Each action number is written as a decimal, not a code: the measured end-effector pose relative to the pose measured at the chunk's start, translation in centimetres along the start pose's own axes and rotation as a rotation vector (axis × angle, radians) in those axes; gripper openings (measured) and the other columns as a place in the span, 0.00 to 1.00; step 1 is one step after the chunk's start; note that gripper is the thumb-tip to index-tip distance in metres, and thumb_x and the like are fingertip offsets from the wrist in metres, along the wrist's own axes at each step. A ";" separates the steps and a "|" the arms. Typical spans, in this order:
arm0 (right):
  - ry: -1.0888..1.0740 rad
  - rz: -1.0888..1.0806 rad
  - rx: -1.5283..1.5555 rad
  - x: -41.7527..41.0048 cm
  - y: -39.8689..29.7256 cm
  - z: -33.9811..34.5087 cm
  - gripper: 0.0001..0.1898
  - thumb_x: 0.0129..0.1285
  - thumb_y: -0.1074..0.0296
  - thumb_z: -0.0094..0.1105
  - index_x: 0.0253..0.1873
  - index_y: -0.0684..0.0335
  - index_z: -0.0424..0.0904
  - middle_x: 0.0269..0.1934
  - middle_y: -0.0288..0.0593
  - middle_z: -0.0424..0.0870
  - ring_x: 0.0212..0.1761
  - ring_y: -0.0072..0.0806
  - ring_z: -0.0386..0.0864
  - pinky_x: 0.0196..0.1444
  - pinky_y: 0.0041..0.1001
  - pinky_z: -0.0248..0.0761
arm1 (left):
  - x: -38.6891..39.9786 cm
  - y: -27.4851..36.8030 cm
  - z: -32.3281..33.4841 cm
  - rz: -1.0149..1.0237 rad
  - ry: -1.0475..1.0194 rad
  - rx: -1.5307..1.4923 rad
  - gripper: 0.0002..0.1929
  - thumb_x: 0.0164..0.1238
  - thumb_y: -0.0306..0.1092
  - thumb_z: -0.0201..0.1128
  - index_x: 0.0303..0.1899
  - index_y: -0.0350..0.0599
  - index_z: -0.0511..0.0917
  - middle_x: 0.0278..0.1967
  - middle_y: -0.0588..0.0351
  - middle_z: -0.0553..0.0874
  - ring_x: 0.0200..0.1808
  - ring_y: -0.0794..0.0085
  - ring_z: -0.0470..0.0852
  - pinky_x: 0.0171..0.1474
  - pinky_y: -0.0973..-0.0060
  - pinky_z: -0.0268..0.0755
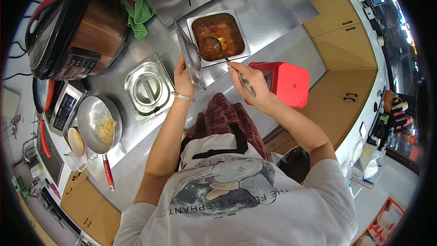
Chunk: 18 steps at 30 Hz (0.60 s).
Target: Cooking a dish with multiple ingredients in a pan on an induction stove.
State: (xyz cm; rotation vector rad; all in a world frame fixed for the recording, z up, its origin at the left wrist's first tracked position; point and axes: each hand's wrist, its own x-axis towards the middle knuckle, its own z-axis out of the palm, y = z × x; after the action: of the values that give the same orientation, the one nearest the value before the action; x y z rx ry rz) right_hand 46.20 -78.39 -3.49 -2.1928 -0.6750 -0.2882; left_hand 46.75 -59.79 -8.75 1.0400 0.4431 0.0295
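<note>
A square stainless-steel pan (248,50) with reddish-brown sauce (223,29) stands on the metal counter in front of me. My right hand (251,83) grips the handle of a ladle (211,46), whose bowl rests in the sauce near the pan's lower left. Just left of the pan, my left hand (184,78) holds a stainless-steel lid (188,53) tilted up on edge. The fingers behind the lid are partly hidden. Another steel container with its lid on (149,89) sits to the left of my left forearm.
A large electric cooker (99,24) stands at the upper left, beside a green cloth (139,13). A frying pan (89,123) with yellowish food lies at the counter's left, its red handle past the edge. A red plastic stool (290,83) is on the floor by my right hand.
</note>
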 end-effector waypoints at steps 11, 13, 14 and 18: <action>0.174 0.932 0.858 1.3 2.7 -1.8 0.18 0.69 0.60 0.45 0.47 0.73 0.73 0.34 0.53 0.82 0.35 0.34 0.83 0.38 0.23 0.76 | 0.5 -1.1 -3.7 -0.099 -0.012 -0.388 0.16 0.70 0.37 0.46 0.55 0.45 0.69 0.52 0.55 0.76 0.50 0.66 0.77 0.44 0.66 0.76; 0.225 1.040 0.926 0.9 3.2 -2.1 0.17 0.68 0.60 0.45 0.48 0.72 0.73 0.34 0.53 0.82 0.35 0.34 0.83 0.36 0.24 0.77 | -1.0 0.9 -2.6 -0.038 0.022 -0.135 0.18 0.69 0.41 0.45 0.55 0.46 0.69 0.52 0.55 0.76 0.50 0.64 0.77 0.46 0.65 0.76; 0.233 1.044 0.926 0.4 3.3 -1.8 0.17 0.68 0.60 0.45 0.48 0.72 0.73 0.34 0.53 0.82 0.35 0.34 0.83 0.36 0.24 0.77 | -0.5 0.3 -3.7 -0.083 0.036 -0.203 0.18 0.69 0.42 0.45 0.56 0.47 0.69 0.52 0.55 0.76 0.50 0.63 0.78 0.44 0.67 0.77; 0.115 0.571 0.462 -0.3 2.1 -0.5 0.11 0.66 0.65 0.50 0.44 0.68 0.77 0.29 0.44 0.82 0.28 0.24 0.80 0.31 0.20 0.72 | -1.0 1.3 -3.9 -0.174 0.118 -0.221 0.18 0.69 0.45 0.45 0.56 0.50 0.70 0.51 0.56 0.77 0.47 0.64 0.79 0.38 0.67 0.78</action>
State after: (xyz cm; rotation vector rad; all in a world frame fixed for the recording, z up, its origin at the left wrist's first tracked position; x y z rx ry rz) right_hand 47.08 -80.02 -4.59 -1.8080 -0.0221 0.0405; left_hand 44.61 -56.10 -8.97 0.7820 0.6219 -0.0149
